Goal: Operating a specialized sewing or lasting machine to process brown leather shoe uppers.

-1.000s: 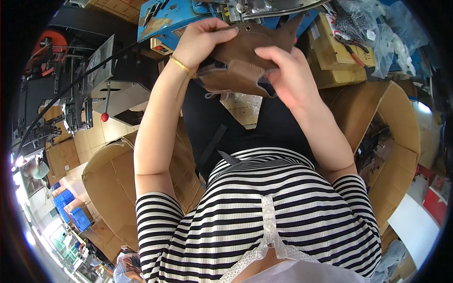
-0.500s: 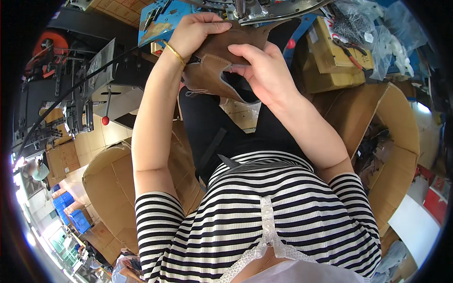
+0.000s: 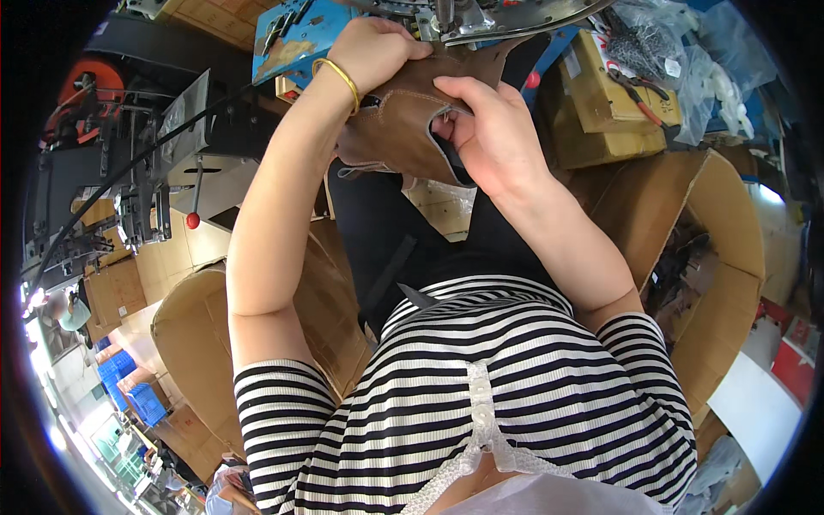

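Observation:
A stitched brown leather shoe upper (image 3: pixel 399 133) with an opening and a dark lining lies under the head of a machine (image 3: pixel 445 19), apparently a sewing machine. My left hand (image 3: pixel 374 53) grips its far left part, with the thumb pointing toward the machine's needle area; most of the fingers are hidden. On the other side, my right hand (image 3: pixel 496 129) pinches the leather, thumb on top and fingers inside the opening. The upper's near end hangs over my lap. Just where the leather meets the needle is too small to make out.
Right of the machine, pliers (image 3: pixel 635 99) with red handles lie on a cardboard box (image 3: pixel 601 120) beside clear plastic bags (image 3: pixel 721 77). Open cartons stand on my right (image 3: pixel 730 249) and left (image 3: pixel 202 335). Another machine with a red-knobbed lever (image 3: pixel 192 220) is at the left.
My left hand and wrist have shifted right and turned, with the elbow swinging outward. The shoe upper has slid slightly right, and my right hand has moved a little right with it.

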A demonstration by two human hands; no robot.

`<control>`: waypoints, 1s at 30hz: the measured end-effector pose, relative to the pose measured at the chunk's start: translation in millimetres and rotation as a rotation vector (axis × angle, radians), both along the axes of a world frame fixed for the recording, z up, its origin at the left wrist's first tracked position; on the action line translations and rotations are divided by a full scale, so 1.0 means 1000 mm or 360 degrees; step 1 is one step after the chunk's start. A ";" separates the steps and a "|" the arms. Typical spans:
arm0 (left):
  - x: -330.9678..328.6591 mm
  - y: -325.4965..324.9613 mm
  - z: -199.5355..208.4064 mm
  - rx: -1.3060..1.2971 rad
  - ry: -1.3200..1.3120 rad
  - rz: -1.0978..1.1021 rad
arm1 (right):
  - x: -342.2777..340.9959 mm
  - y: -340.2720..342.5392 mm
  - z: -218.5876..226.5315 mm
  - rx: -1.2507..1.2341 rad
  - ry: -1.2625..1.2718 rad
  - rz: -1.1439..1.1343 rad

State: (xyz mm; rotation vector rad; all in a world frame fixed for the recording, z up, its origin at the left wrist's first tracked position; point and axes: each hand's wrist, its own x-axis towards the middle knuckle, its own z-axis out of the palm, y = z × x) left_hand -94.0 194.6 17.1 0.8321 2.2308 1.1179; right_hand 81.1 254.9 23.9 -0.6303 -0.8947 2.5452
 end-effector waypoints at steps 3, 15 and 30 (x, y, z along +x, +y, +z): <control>0.002 -0.001 -0.002 0.0028 -0.0030 0.0014 | 0.003 0.002 0.001 0.0058 0.0044 0.0064; 0.007 -0.018 -0.005 0.0246 -0.0299 -0.0068 | 0.006 -0.004 -0.003 0.0168 0.0016 0.0107; 0.033 -0.277 0.074 -0.0050 -0.0293 0.0456 | 0.277 0.123 -0.048 0.1780 -0.0318 -0.1082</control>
